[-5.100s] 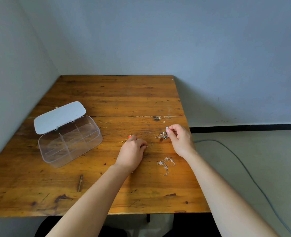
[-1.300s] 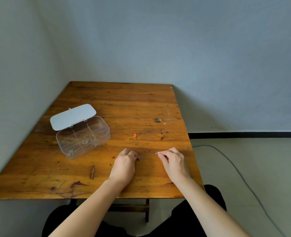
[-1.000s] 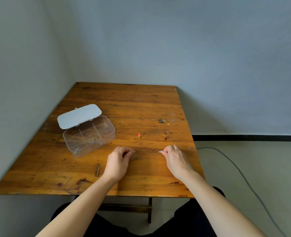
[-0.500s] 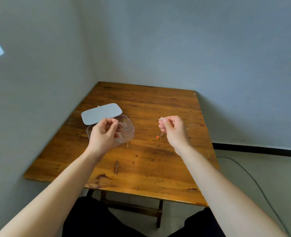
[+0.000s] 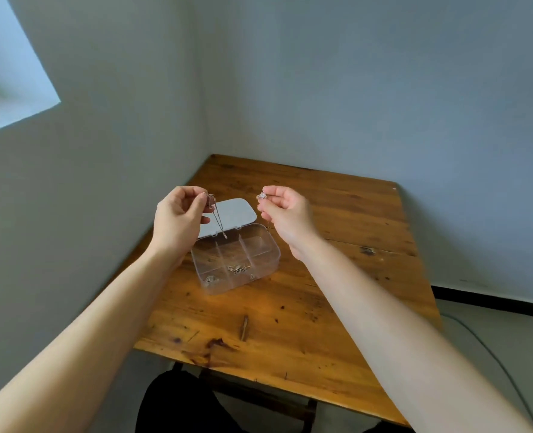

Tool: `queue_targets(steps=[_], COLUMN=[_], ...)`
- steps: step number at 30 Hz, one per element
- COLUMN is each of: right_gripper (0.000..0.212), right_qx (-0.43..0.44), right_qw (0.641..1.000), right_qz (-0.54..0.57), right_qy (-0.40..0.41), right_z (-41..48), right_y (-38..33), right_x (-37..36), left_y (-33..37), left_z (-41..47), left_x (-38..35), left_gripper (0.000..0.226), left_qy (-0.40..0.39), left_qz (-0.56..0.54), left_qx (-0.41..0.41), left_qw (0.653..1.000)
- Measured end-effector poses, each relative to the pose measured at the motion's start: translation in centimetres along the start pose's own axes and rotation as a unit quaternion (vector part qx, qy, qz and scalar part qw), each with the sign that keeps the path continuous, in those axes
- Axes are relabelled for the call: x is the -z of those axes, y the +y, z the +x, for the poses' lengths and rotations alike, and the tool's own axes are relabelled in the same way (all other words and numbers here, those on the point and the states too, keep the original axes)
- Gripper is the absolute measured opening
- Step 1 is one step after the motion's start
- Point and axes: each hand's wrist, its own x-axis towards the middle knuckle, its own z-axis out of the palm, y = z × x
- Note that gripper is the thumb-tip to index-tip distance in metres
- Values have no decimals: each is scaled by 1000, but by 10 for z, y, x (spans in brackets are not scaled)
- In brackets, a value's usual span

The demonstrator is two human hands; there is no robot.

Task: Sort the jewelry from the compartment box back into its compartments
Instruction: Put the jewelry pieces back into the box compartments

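From the head camera, both hands are raised above the open clear box (image 5: 235, 257) on the table (image 5: 337, 307). The left hand (image 5: 179, 220) pinches a thin chain (image 5: 218, 221) that hangs straight down, its free end just over the box's far edge. The right hand (image 5: 285, 210) pinches a sparkly pendant (image 5: 261, 195), higher and a little right of the box; a fine strand dangles below it

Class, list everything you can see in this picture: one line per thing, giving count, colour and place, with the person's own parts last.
Table: one, brown wood, in the room corner.
Box: one, clear, lid open, on the table.
Lid: one, white, hinged behind the box.
Jewelry in box: a few silvery pieces, near compartments.
Chain: one, silvery, hanging from the left hand.
Sparkly piece: one, silvery, in the right hand.
Cable: one, grey, on the floor.
Left hand: one, raised over the box.
Right hand: one, raised over the box.
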Motion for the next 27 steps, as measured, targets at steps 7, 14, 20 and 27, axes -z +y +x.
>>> queue_targets(steps=[7, 14, 20, 27], right_gripper=[25, 23, 31, 23], right_qx=[-43, -59, -9, 43], right_qw=[999, 967, 898, 946], right_qz=[-1, -231, -407, -305], right_qy=[-33, -94, -164, -104], right_z=[18, 30, 25, 15], right_y=[21, 62, 66, 52], right_x=[-49, -71, -69, -24], left_y=[-42, -79, -88, -84], left_z=[11, 8, 5, -9], left_x=[13, 18, 16, 15], left_gripper=[9, 6, 19, 20], left_qy=[-9, -47, -135, -112], left_qz=[78, 215, 339, 336], left_qx=[33, 35, 19, -22], left_qw=[996, 975, 931, 935])
